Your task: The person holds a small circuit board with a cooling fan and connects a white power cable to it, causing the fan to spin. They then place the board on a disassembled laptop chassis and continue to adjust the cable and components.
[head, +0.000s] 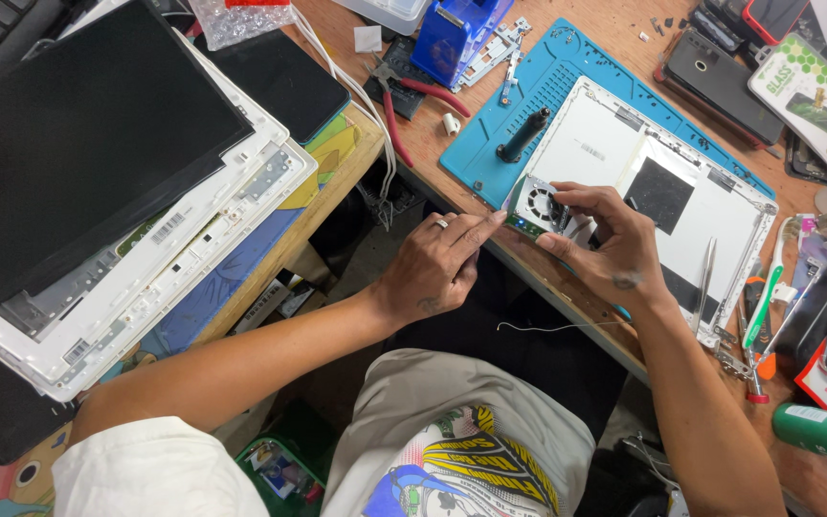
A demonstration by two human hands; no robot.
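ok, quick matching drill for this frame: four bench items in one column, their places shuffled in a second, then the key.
Items
1. cooling fan module
2. black screwdriver
3. red-handled pliers
4. tweezers

Places
A. on the white laptop shell, by its right edge
B. on bare wood left of the blue mat
C. held between left hand and right hand
D. lying on the blue mat

Pairs: 1-C, 2-D, 3-B, 4-A

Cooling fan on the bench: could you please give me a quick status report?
Right hand gripping cooling fan. Left hand fingertip on its edge. Fan over white laptop shell; black screwdriver close behind.
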